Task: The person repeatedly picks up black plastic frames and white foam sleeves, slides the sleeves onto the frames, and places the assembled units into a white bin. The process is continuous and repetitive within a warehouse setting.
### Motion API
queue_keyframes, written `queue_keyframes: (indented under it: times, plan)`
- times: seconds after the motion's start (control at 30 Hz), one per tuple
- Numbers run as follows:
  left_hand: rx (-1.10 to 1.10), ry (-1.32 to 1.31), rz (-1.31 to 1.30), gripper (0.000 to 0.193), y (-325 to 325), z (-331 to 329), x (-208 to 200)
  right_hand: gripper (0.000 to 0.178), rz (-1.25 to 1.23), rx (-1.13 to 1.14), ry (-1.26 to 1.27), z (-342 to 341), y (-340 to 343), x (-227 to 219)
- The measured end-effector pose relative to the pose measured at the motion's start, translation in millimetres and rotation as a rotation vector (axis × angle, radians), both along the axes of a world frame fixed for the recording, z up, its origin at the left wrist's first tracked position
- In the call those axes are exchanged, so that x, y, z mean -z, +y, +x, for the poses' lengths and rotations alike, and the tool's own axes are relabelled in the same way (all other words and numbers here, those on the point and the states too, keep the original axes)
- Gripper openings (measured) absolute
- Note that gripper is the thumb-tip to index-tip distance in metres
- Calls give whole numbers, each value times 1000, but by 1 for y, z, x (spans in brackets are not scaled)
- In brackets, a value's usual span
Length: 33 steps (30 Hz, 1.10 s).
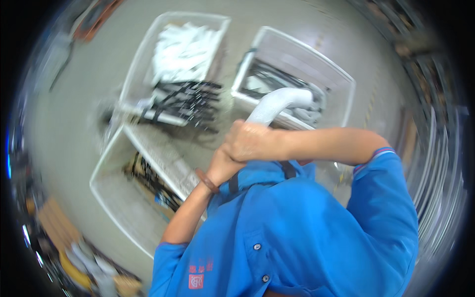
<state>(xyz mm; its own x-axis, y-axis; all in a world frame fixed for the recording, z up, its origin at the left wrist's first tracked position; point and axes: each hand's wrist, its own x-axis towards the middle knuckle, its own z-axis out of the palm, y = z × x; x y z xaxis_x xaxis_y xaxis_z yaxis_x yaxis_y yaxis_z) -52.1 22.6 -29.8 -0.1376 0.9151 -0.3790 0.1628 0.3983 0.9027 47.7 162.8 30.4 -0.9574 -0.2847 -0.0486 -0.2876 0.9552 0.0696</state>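
Head view: both hands clasped on a curved white pipe.
Right hand wrapped over left hand, gripping pipe just before the right-hand white bin; blurred.

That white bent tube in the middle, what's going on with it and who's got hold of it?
A person in a blue short-sleeved shirt grips a white curved tube with both hands held close together at chest height. The right hand is wrapped around the tube's lower end, and the left hand, with a brown band at the wrist, sits just under it. Below on the floor stand several clear plastic bins; one holds white wrapped pieces and black parts, another more pale tubes. The picture is blurred.
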Motion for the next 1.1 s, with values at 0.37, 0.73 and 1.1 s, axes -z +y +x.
queue_keyframes:
  times: [0.37, 0.73, 1.1]
  plan:
    - [375, 274, 347, 72, 186, 62, -6, 27, -280, 955, 7, 261, 142, 56]
    - [-323, -219, -390, 32, 139, 20, 145, 8, 94, 1360, -125, 419, 291, 218]
    - [-612, -247, -764, 26, 21, 4, 191, 34, -94, 1346, -785, 314, 259, 478]
